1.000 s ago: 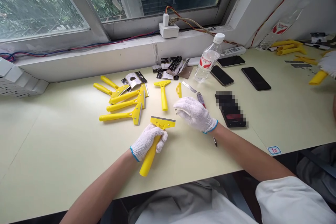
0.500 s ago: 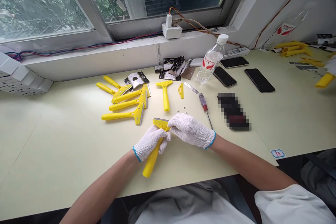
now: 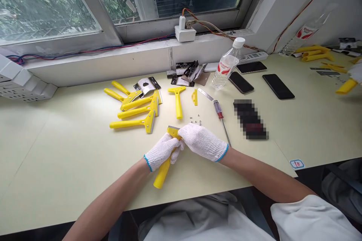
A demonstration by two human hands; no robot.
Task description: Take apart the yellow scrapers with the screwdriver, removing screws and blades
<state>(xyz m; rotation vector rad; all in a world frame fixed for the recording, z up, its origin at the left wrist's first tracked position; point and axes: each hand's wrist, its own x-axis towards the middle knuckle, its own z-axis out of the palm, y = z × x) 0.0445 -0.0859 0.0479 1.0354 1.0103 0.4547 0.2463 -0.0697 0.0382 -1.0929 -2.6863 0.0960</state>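
My left hand (image 3: 164, 150), in a white knit glove, is wrapped round a yellow scraper (image 3: 162, 173) whose handle slants down to the left. At the scraper's head my right hand (image 3: 199, 139), gloved too, has its fingers pinched; whatever lies between them is hidden. Just beyond are several small screws and nuts (image 3: 195, 121). Farther back lie a yellow scraper body (image 3: 178, 103), a small yellow clamp piece (image 3: 194, 97) and a blade (image 3: 205, 94). A screwdriver (image 3: 218, 110) rests right of them, its shaft pointing toward my right wrist.
Several yellow scrapers (image 3: 135, 123) lie at the left, near black-and-white packaging (image 3: 147, 86). A water bottle (image 3: 225, 67), phones (image 3: 278, 86) and a pixelated dark item (image 3: 251, 120) are to the right. At the far right a co-worker's gloved hand (image 3: 355, 73) holds a yellow part.
My right hand has shifted slightly left over the scraper head, covering more of it. More of the small screws and nuts show beyond it.
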